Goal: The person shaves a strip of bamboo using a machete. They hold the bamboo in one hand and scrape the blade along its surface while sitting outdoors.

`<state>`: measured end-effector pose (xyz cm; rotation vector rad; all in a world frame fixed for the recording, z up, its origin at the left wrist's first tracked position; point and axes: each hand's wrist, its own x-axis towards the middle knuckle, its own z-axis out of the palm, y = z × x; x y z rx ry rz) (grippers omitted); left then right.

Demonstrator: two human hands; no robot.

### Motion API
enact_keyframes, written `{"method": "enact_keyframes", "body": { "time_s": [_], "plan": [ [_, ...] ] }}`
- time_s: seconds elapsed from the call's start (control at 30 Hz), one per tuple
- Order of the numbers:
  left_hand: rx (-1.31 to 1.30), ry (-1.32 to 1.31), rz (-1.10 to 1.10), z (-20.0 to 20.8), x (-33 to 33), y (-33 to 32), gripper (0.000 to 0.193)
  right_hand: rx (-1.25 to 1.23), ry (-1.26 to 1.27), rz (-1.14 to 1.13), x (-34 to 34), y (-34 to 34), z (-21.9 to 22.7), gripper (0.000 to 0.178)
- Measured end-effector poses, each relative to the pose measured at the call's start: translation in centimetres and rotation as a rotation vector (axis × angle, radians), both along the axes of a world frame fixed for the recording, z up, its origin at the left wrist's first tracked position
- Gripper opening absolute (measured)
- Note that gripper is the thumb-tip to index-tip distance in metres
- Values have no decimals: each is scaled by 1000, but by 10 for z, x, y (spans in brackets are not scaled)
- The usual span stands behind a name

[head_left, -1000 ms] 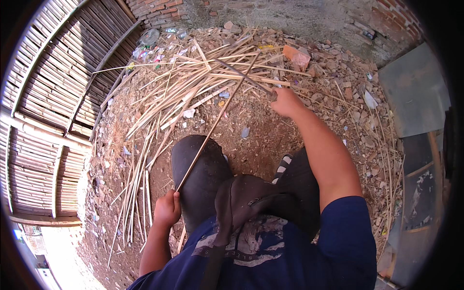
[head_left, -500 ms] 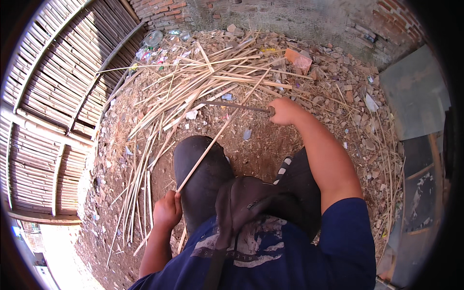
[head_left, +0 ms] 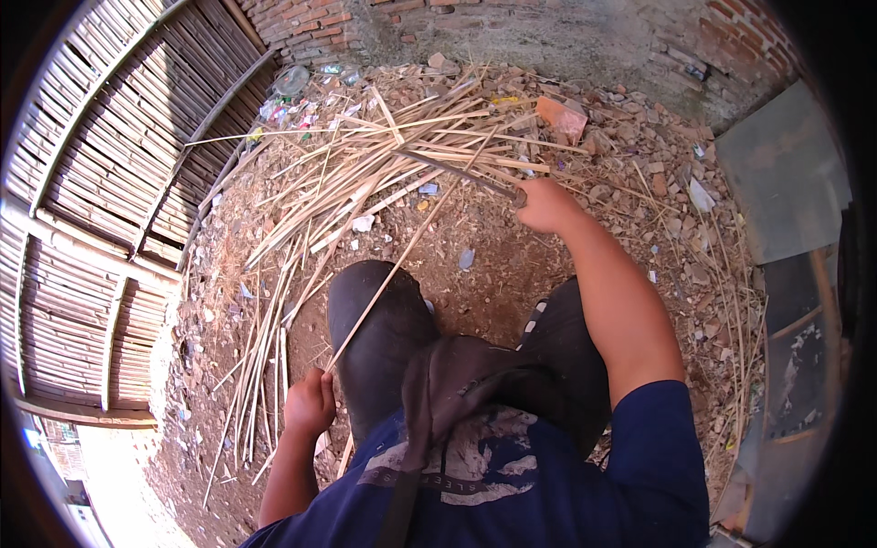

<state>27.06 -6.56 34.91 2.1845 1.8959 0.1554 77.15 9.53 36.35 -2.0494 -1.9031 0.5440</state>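
Note:
My left hand (head_left: 311,402) is closed around the near part of a long, thin bamboo strip (head_left: 395,267). The strip slants up across my left knee toward the far right, over the bare soil. In my closed right hand (head_left: 546,206) is the handle of a long, dark-bladed knife (head_left: 461,173). Its blade points left and away from me, crossing the strip near the strip's far part. Whether blade and strip touch, I cannot tell.
A loose heap of split bamboo strips (head_left: 361,187) lies ahead, with more strips (head_left: 265,365) along my left. A brick chunk (head_left: 561,119) sits among rubble beyond. A bamboo-slat wall (head_left: 91,119) stands left, a brick wall (head_left: 548,46) at the back, grey panels (head_left: 786,173) right.
The knife's tip has swung away from me, so the blade now slants more steeply. My right hand has shifted slightly right and farther off; the left hand has hardly moved, still holding the strip.

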Motion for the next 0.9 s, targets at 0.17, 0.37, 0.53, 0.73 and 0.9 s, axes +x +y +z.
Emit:
{"method": "enact_keyframes", "body": {
  "time_s": [0.17,0.37,0.53,0.73,0.9],
  "plan": [
    [41,-32,-18,-8,2,-5,28,-72,-167,305,-55,-22,37,26],
    [170,63,-35,-13,0,-4,26,-179,38,-19,7,12,-13,28],
    [155,9,-81,-7,0,0,23,-78,-94,225,-36,-17,19,24],
    [143,-90,-76,-25,-2,-12,23,-169,-136,385,-65,-28,31,22],
    [148,-75,-85,-13,4,-6,25,-79,-68,177,-30,-11,11,21]
  ]
}}
